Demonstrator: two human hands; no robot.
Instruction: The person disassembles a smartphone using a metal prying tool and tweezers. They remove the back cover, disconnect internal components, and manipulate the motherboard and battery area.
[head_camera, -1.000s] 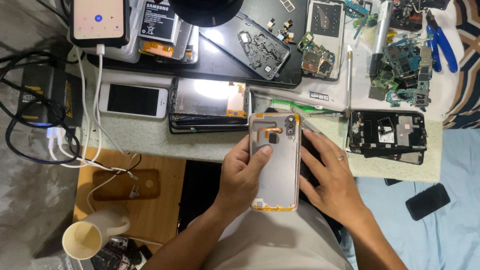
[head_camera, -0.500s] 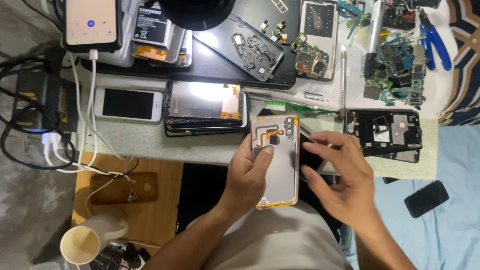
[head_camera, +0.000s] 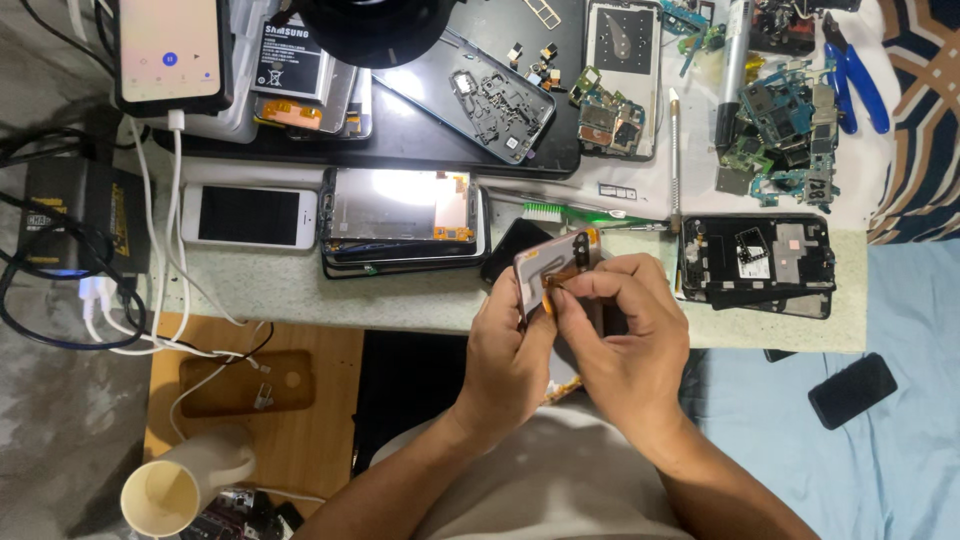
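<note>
Just right of the frame's centre, both forearms rise from the bottom edge and meet over the front edge of the speckled worktable (head_camera: 300, 285). The left hand (head_camera: 505, 355) curls closed around the lower left side of a tilted phone panel (head_camera: 545, 268) with an orange flex strip. The right hand (head_camera: 630, 340) arches over it from the right, its thumb and forefinger pinched together on the panel's left part, the other fingers folded against the panel's right side.
</note>
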